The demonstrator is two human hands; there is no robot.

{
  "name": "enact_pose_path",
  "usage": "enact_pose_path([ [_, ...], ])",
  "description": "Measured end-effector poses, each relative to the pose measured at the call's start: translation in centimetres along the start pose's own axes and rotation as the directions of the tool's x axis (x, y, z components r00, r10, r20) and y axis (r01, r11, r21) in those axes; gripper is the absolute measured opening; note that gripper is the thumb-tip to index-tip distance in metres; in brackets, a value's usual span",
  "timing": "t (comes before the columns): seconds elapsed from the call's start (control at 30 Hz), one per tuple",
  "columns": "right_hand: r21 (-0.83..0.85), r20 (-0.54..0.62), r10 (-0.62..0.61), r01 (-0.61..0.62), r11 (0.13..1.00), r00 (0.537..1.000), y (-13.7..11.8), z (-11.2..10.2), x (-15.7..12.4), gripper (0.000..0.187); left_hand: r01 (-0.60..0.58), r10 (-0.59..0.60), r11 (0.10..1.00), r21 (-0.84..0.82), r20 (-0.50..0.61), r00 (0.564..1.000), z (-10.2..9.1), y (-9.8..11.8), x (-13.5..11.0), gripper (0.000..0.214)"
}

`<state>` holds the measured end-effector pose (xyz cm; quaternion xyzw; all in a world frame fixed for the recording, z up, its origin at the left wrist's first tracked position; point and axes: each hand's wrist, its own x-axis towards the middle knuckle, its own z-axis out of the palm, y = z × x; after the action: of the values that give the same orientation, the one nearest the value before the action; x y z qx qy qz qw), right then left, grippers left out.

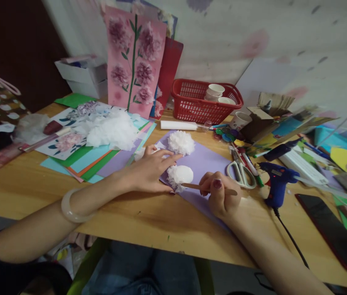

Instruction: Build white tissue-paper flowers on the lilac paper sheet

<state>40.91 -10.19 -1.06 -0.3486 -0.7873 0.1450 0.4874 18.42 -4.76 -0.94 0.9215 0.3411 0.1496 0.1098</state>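
My right hand [222, 194] grips a flat wooden craft stick [191, 186], its tip at the lower edge of a white ruffled flower [182, 175] with a smooth, glossy white middle. Spread fingers of my left hand [153, 172] rest beside that flower, on the edge of a purple sheet of paper [212, 164]. A second white ruffled flower [181, 142] lies higher on the same sheet, close to my left fingertips. Whether my left fingers touch either flower I cannot tell.
Coloured papers and a white fluffy pile [112, 130] lie left. A red basket [181, 107] with paper cups stands behind. Scissors [241, 174], a blue glue gun [277, 184] with its cord, and a phone [329, 229] lie right. A pink flower picture [121, 53] leans upright.
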Motion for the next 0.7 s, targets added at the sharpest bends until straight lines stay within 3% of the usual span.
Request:
enact_pose_path([
  [0.17, -0.229, 0.152, -0.115, 0.148, 0.962, 0.982, 0.0, 0.1, 0.3, 0.043, -0.024, 0.024, 1.000, -0.021, 0.002, 1.000, -0.1, -0.2, 0.0, 0.086],
  [0.27, -0.255, 0.177, -0.140, 0.183, 0.949, 0.974, 0.1, 0.1, 0.3, 0.042, -0.027, 0.027, 1.000, -0.015, 0.009, 1.000, -0.2, -0.1, 0.1, 0.085],
  [0.5, -0.030, -0.127, -0.109, 0.106, 0.994, 0.986, 0.3, 0.1, -0.7, 0.038, -0.038, 0.037, 0.999, 0.023, 0.021, 0.999, -0.2, 0.0, 0.2, 0.084],
  [0.7, 0.104, -0.234, -0.062, 0.089, 0.991, 0.970, 0.3, -0.2, -1.3, 0.041, -0.059, 0.059, 0.998, 0.000, -0.018, 0.998, -0.9, 0.2, 0.0, 0.084],
])
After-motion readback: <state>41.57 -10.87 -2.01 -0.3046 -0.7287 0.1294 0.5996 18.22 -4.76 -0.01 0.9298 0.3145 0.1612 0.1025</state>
